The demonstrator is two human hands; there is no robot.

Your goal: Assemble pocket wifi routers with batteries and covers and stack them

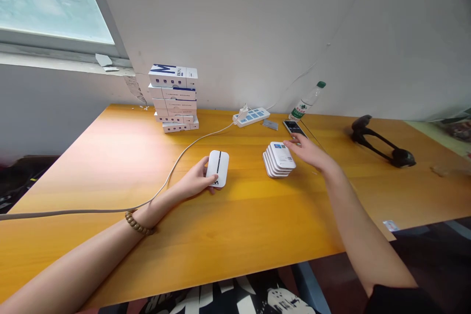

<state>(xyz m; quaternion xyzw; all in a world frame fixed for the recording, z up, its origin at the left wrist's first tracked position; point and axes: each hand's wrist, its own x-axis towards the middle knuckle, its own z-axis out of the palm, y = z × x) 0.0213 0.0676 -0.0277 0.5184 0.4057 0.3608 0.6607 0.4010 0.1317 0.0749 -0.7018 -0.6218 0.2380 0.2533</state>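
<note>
My left hand [199, 177] is closed around a small white rounded device [218, 167] with a black stripe down its face, thumb on its lower front. To the right stands a stack of several similar white devices [281, 158], the top one showing a printed label with a blue patch and small codes. My right hand [307, 150] reaches over the stack's upper right corner with fingers stretched out. Its fingertips are at the edge of the top device; I cannot tell how firmly they touch.
Several white boxes [180, 93] are piled by the wall. Behind sit a power strip [251, 117] with a plug, a phone [294, 128] and a leaning water bottle [306, 103]. A white cable [176, 162] crosses over my left forearm. A black stand-like object [382, 143] lies right.
</note>
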